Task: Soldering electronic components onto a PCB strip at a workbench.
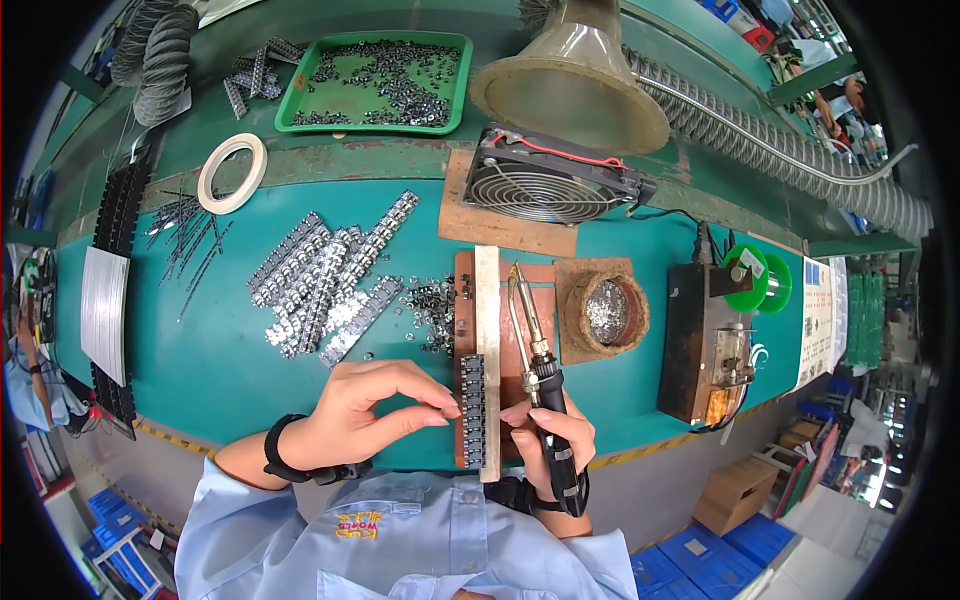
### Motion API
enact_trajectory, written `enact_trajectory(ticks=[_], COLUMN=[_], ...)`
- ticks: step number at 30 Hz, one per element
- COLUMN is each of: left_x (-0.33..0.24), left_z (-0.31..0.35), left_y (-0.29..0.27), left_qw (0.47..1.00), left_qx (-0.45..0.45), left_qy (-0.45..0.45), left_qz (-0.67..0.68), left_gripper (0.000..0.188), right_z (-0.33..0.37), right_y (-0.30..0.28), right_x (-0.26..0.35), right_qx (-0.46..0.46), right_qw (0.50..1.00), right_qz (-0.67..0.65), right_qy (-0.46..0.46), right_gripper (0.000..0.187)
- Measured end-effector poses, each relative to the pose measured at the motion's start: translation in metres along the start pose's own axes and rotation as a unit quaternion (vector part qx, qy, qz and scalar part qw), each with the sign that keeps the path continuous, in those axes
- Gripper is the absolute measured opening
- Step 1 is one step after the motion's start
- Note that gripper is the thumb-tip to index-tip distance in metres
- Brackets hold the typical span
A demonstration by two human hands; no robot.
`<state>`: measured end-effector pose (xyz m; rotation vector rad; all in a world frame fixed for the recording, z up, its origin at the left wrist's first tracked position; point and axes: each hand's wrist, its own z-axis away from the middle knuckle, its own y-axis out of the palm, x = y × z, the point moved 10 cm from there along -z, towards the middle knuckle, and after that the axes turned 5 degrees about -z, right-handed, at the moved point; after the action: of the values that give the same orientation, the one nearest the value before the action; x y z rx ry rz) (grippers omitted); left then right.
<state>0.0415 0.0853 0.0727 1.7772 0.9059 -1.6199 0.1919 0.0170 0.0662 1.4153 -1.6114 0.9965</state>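
Right hand [576,432] wrapped around a soldering iron [545,385]; left hand [352,412], thumb and forefinger slightly apart, beside the black component strip [473,412] along a metal bar [487,325] — best kept flush, fingertips clear of the iron's tip.

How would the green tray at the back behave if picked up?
The green tray will probably feel stiff, given its raised rim. The small loose parts in it would likely slide if it tilted, as nothing divides them. It may feel heavier on the right, where they lie thicker.
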Motion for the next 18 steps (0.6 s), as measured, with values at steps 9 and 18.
enact_trajectory(ticks=[9, 18], left_x=[-0.0074, -0.0079], left_z=[-0.0028, -0.0063], left_y=[-0.0027, -0.0004], left_qw=[0.992, 0.987], left_qx=[-0.02, -0.033], left_qy=[0.027, 0.03], left_qz=[-0.125, -0.158], left_gripper=[0.009, 0.006], right_z=[-0.003, -0.0071], right_y=[0.0017, -0.0015], right_x=[0.0, 0.001], right_qx=[0.02, 0.011], right_qw=[1.0, 0.999], right_qz=[0.018, 0.028], right_qy=[-0.001, -0.015], right_gripper=[0.031, 0.03])
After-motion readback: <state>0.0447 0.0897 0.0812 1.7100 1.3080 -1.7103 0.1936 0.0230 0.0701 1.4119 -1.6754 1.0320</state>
